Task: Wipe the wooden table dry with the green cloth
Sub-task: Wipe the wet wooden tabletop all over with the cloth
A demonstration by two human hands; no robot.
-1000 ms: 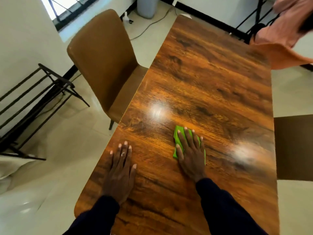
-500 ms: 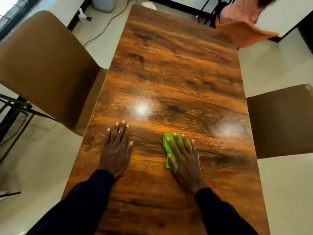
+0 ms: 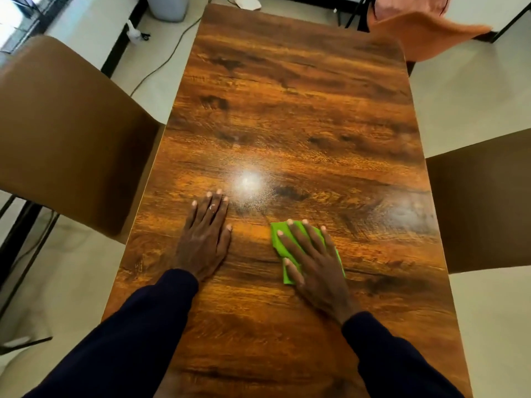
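The green cloth [image 3: 276, 239] lies folded flat on the near half of the wooden counter [image 3: 301, 110], a little right of its middle line, and most of it is hidden under the right hand [image 3: 314, 265]. That hand presses down on it with straight, spread fingers. The grip is wide and flat, with nothing curled round the fabric, so the palm alone holds the cloth to the wood. The left hand [image 3: 205, 239] rests just as flat and wide on bare wood beside it, apart from the cloth, apparently as a brace. Dark sleeves cover both forearms.

Just beyond the left fingertips is a bright speckled patch [image 3: 248, 182], and a hazier one [image 3: 408, 214] lies toward the right edge. Either could be moisture or only glare; the frame does not settle it. A brown chair [image 3: 66, 133] stands at the left side, another chair [image 3: 485, 202] at the right, and an orange cloth [image 3: 425, 33] hangs past the far right corner.

The step in hand looks like mid-wipe on the near section, with the far half probably yet to be covered. The next move calls for steady downward pressure as the palm slides the cloth forward toward the speckled patch, keeping it from bunching, then on in overlapping passes.
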